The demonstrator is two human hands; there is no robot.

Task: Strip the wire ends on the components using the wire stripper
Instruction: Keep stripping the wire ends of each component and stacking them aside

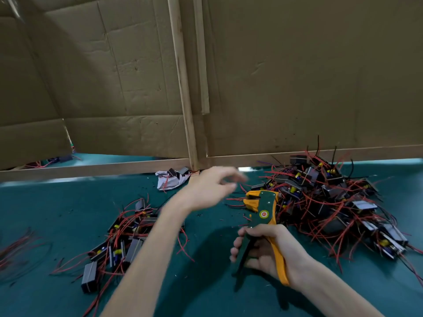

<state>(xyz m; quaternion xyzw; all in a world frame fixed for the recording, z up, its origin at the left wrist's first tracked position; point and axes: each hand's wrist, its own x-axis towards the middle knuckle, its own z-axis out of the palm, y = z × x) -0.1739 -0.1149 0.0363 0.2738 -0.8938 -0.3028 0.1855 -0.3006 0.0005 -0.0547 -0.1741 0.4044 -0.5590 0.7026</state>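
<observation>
My right hand (263,250) grips the two handles of a green and orange wire stripper (263,209), jaws pointing up and away from me. My left hand (210,186) hovers, motion-blurred, over the green table between the two heaps, fingers loose and holding nothing. A big pile of black components with red and black wires (332,202) lies to the right, just behind the stripper's head. A smaller pile of the same components (123,239) lies to the left, under my left forearm.
A cardboard wall (297,76) with wooden strips (183,88) closes off the back of the green table (206,294). A white bag with a few components (171,179) sits at its foot. Loose red wires (20,248) lie far left.
</observation>
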